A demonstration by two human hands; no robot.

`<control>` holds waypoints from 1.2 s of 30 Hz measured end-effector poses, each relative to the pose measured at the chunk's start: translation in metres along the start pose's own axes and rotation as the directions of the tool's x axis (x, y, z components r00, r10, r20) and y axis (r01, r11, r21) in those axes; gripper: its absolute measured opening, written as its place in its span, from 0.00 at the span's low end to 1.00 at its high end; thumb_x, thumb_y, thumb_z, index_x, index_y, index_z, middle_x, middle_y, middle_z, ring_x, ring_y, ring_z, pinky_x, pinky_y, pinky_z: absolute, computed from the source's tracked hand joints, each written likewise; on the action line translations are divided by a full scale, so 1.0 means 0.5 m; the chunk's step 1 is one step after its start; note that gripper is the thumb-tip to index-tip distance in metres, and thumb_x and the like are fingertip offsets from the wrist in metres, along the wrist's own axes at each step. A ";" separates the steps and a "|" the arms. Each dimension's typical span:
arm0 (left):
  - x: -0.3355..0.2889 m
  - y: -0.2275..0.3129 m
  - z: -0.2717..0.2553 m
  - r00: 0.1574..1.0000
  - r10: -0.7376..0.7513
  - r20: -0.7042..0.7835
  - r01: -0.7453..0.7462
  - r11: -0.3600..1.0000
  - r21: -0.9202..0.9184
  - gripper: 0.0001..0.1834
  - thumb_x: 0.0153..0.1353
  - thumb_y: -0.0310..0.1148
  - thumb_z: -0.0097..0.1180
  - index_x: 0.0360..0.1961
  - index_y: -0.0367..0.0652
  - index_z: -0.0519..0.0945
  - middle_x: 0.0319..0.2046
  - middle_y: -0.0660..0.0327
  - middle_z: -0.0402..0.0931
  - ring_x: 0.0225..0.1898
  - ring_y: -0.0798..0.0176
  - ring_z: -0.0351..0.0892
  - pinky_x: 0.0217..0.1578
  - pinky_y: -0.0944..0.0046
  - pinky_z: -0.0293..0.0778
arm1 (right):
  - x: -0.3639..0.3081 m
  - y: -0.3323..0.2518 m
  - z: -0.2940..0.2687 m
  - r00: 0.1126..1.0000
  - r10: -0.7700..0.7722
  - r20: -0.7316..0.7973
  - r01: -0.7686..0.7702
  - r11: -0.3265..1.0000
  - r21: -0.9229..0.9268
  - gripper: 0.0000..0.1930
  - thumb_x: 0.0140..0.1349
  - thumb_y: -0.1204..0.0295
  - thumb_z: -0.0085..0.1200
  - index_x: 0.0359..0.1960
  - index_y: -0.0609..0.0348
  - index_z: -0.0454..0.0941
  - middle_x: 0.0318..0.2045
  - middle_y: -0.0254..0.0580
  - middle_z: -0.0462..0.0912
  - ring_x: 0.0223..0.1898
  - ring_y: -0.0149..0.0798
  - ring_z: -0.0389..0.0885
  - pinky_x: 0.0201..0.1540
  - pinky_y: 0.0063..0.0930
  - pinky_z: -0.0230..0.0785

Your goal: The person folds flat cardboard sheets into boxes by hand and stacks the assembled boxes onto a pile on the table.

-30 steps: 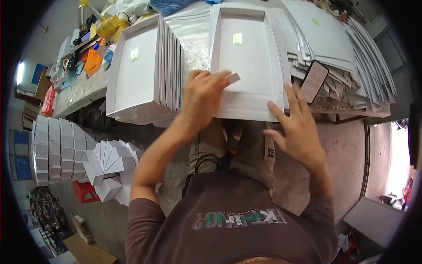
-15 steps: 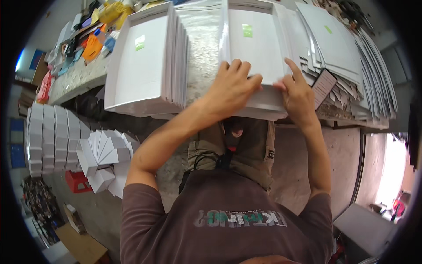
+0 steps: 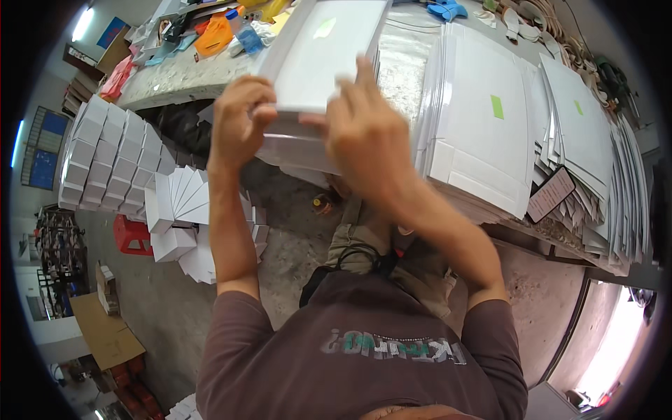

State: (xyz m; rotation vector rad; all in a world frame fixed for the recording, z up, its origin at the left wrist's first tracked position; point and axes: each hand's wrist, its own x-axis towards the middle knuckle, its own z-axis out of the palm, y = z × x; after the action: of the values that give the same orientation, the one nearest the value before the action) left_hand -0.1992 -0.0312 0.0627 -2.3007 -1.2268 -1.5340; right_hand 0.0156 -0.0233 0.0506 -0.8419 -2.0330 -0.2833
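Note:
A white cardboard box tray [image 3: 301, 70] with a light green sticker inside lies on top of the left stack at the table's front edge. My left hand [image 3: 241, 115] is closed on its near left corner, fingers curled over the rim. My right hand [image 3: 367, 129] is over the near right part of the tray, its thumb at the near wall and its index finger stretched forward; its fingers are blurred by motion. Right of it stands a stack of flat white cardboard blanks [image 3: 479, 119], the top one bearing a green sticker.
More white blanks [image 3: 577, 122] lie at the right, with a phone [image 3: 551, 194] leaning on their near edge. Bottles, cloths and an orange bag [image 3: 217, 36] clutter the far left. Stacked white boxes [image 3: 112, 154] and a red stool [image 3: 131, 234] stand on the floor at left.
Both hands have moved left, from the middle stack to the tray on the left stack. The middle stack's top now shows a flat blank instead of a raised tray. The view has shifted.

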 end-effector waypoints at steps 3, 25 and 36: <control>-0.056 -0.023 -0.009 0.963 -0.260 0.076 0.224 0.921 0.320 0.36 0.74 0.62 0.44 0.20 0.41 0.74 0.25 0.64 0.75 0.32 0.56 0.80 0.45 0.58 0.71 | -0.088 -0.037 0.030 0.998 0.028 0.054 -0.024 0.997 -0.074 0.18 0.67 0.60 0.63 0.38 0.67 0.82 0.58 0.59 0.81 0.66 0.62 0.76 0.53 0.41 0.81; 0.134 0.247 0.271 0.968 0.176 0.180 -0.118 0.949 -0.293 0.13 0.63 0.21 0.63 0.49 0.38 0.86 0.56 0.55 0.85 0.59 0.54 0.83 0.58 0.56 0.81 | -0.311 0.056 -0.271 0.646 0.737 0.199 -0.636 0.376 0.674 0.18 0.56 0.85 0.56 0.49 0.61 0.75 0.42 0.39 0.81 0.27 0.36 0.78 0.29 0.29 0.71; 0.086 0.184 0.365 0.656 -0.368 0.659 0.365 0.919 0.150 0.17 0.77 0.38 0.53 0.56 0.38 0.84 0.47 0.56 0.87 0.38 0.62 0.84 0.43 0.61 0.83 | -0.283 0.056 -0.178 0.989 0.146 -0.026 -0.132 0.949 0.286 0.14 0.55 0.71 0.58 0.43 0.64 0.79 0.42 0.49 0.82 0.42 0.46 0.82 0.47 0.37 0.75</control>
State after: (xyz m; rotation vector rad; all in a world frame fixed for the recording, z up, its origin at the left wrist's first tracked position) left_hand 0.0014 0.0221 0.0397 -2.8546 -1.9565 -0.7065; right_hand 0.1445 -0.1105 -0.0155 -0.7847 -1.9018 0.0670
